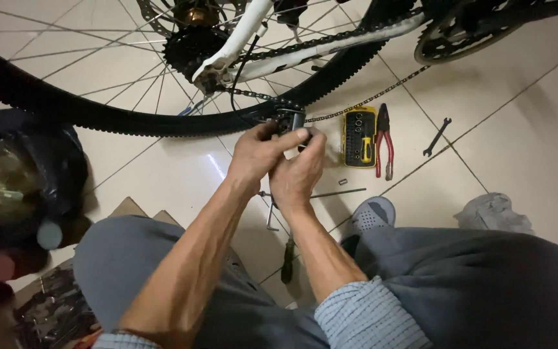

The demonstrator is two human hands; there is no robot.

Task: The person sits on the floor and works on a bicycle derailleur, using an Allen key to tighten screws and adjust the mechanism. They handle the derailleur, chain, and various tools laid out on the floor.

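The left hand (pixel 258 154) and right hand (pixel 298 171) meet just under the tyre (pixel 130 119), both closed on the small dark derailleur (pixel 290 119) that hangs low on the chain (pixel 363 102). The left fingers curl over its near side with the thumb pressed along the top; the right hand cups it from below and behind, fingers narrow and wrapped, so the part is steadied from two sides, probably because it swings freely on the chain otherwise. What the fingertips do underneath is hidden. The chain runs from the hands up right toward the chainring (pixel 450 39) and up left to the cassette (pixel 192 48), beside the white frame stay (pixel 247 45). Just right of the hands, within easy reach on the tiled floor (pixel 518 129), lie a yellow bit set (pixel 360 137), red-handled pliers (pixel 383 139), and farther right a small spanner (pixel 436 136). Just below the hands lie a thin rod (pixel 337 192) and a hex key (pixel 271 216); closer to the body a dark-handled screwdriver (pixel 287 258) lies between the knees. A grey shoe (pixel 372 213) sits right of the right forearm, and another (pixel 492 212) farther right. Well to the left of the left arm is a black bag (pixel 27 168).
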